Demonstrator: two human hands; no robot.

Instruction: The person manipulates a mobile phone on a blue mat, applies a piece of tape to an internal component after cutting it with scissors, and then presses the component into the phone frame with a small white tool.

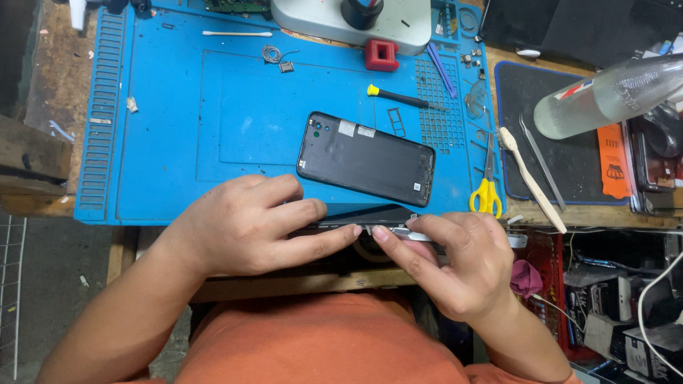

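My left hand (pixel 260 227) grips a dark phone body (pixel 370 213) edge-on at the near edge of the blue work mat (pixel 171 142). My right hand (pixel 455 259) holds the phone's other end and pinches a thin metal tool (pixel 413 235) against its edge. Just beyond my hands a black phone back cover (pixel 366 158) lies flat on the mat, inner side up.
On the mat lie a yellow-tipped screwdriver (pixel 405 98), a red block (pixel 382 55), a cotton swab (pixel 237 33) and yellow-handled scissors (pixel 486 186). To the right are a black pad (pixel 569 153) with tweezers (pixel 542 162), a toothbrush (pixel 530 178) and a clear bottle (pixel 612 96).
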